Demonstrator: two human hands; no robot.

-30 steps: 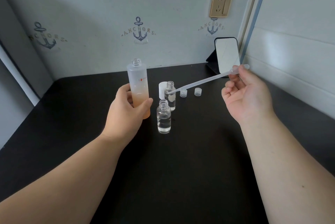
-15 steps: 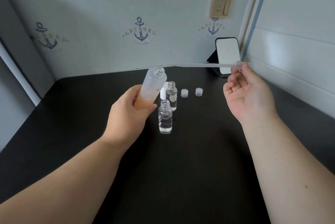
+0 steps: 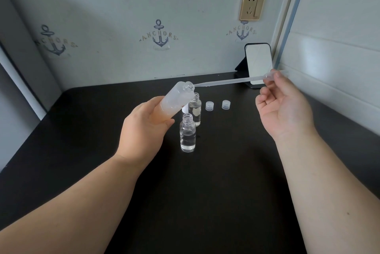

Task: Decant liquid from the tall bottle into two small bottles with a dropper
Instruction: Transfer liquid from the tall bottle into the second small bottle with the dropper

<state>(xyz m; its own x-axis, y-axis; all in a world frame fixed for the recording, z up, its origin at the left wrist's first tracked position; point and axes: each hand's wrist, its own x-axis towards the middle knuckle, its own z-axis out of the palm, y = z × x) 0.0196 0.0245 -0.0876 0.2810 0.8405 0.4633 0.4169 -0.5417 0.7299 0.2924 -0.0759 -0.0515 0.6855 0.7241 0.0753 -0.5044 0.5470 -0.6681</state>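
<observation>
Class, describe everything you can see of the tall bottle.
The tall bottle is frosted, translucent plastic by its look, uncapped, with a clear threaded neck. It shades to peach at its base. The left hand grips its lower half, tilting its mouth up and right, above the table. The dropper tip reaches its mouth.

My left hand [image 3: 144, 132] holds the tilted tall bottle [image 3: 174, 99] directly over the two small bottles [image 3: 187, 134], blocking access from above; my dropper [image 3: 230, 81] spans the gap toward my right hand [image 3: 283, 105]. Two caps [image 3: 209, 106] stand just right of the bottles; the near table [image 3: 205, 202] lies open between my forearms.
</observation>
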